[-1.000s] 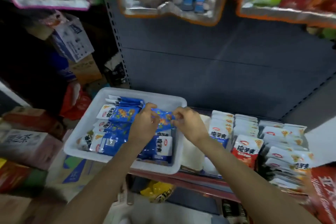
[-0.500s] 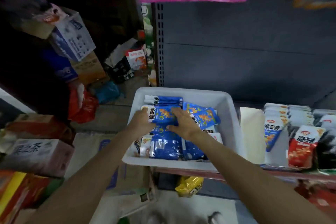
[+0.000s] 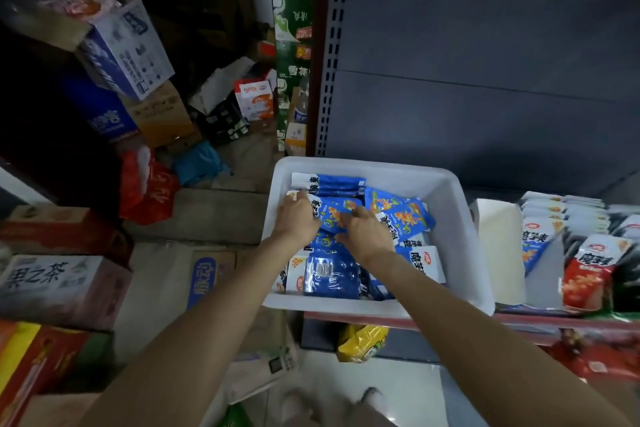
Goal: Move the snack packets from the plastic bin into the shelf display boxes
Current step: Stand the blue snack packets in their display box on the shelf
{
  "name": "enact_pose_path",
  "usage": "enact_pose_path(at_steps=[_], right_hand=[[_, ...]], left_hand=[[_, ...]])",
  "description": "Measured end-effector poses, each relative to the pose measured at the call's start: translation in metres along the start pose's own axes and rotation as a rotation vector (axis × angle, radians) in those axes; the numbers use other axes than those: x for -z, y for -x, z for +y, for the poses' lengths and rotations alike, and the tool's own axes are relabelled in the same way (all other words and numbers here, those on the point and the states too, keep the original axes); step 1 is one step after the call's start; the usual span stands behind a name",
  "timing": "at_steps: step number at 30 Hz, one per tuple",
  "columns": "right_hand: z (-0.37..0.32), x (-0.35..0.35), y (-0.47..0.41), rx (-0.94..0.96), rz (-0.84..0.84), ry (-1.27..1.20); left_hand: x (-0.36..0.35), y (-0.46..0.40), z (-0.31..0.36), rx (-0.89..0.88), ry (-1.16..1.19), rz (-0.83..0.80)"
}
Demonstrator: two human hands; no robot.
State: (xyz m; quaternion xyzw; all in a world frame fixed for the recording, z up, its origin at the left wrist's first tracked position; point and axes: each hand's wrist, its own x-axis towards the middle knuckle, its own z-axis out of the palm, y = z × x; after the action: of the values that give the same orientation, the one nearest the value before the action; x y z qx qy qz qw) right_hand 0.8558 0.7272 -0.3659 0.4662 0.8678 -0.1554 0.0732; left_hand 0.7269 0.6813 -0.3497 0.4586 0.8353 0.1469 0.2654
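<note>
The blue snack packets (image 3: pixel 341 255) lie in a loose heap inside the white plastic bin (image 3: pixel 453 218), some face up with orange print, one near the bin's front wall turned to show its barcode, and a neat row standing against the bin's far-left corner. Both hands are down in the bin on one blue packet (image 3: pixel 334 213) at the top of the heap: the left hand (image 3: pixel 298 218) lies over its left edge with fingers curled toward it, and the right hand (image 3: pixel 365 230) presses on its right part with fingers spread flat; whether either hand has actually closed on the packet cannot be told. The bin sits on the red-edged shelf (image 3: pixel 519 321), its left part hanging past the shelf's end. Just right of the bin stands a white display box (image 3: pixel 497 246), and beyond that, further from the bin, rows of white, blue and red snack packets (image 3: pixel 554 229) stand upright in more display boxes. Behind the bin rises the grey back panel (image 3: pixel 467 97) of the shelf unit, with a slotted upright post (image 3: pixel 332 45) at the bin's far-left corner. Below the bin's front a yellow bag (image 3: pixel 362 343) lies on the lower level. To the bin's left, cardboard cartons (image 3: pixel 62 288) and a red plastic bag (image 3: pixel 149 187) crowd the floor.
</note>
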Motion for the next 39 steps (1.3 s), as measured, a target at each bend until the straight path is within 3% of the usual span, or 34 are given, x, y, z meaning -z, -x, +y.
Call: enact_pose_path(at_steps=[7,12,19,29,39], right_hand=[[0.010,-0.006,0.016,0.037,0.011,-0.030],[0.015,0.006,0.025,-0.034,-0.013,-0.459],[0.040,0.038,0.035,0.014,0.161,-0.997],[0.122,0.073,0.068,-0.004,0.387,-1.049],[0.249,0.108,0.106,-0.055,0.572,-0.995]], left_hand=[[0.010,0.000,0.005,0.050,0.186,0.176],[0.011,0.007,0.010,-0.050,0.255,0.178],[0.022,0.027,0.040,-0.343,0.267,0.119],[-0.007,0.042,0.127,-0.469,0.405,0.236],[-0.086,0.052,0.241,-0.509,0.497,0.019]])
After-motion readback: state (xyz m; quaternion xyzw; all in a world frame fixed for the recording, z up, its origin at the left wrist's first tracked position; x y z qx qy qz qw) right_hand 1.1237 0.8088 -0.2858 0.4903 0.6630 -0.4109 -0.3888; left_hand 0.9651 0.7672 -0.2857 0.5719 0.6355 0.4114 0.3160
